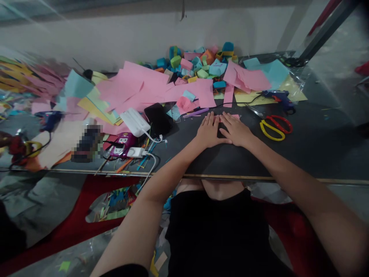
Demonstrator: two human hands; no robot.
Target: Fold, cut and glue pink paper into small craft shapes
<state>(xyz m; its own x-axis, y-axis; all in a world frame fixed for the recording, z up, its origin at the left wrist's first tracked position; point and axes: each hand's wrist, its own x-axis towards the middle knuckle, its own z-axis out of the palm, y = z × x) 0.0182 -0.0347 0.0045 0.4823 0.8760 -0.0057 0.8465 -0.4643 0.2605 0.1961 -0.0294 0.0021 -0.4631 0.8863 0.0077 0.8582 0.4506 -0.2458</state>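
Both of my hands lie flat, side by side, on the dark table (pixel 311 150). My left hand (pixel 208 130) has its fingers stretched out and pressed down. My right hand (pixel 235 129) also lies flat with fingers extended, touching the left. A small pink paper piece (pixel 235 116) peeks out from under the fingertips of both hands; most of it is hidden. Neither hand grips anything.
Yellow-and-red scissors (pixel 275 126) lie right of my hands, a blue glue gun (pixel 278 98) beyond them. Pink sheets (pixel 138 86) and a heap of folded coloured paper boxes (pixel 198 61) fill the back. A black phone (pixel 158 119), white charger (pixel 135 122) and cables sit left.
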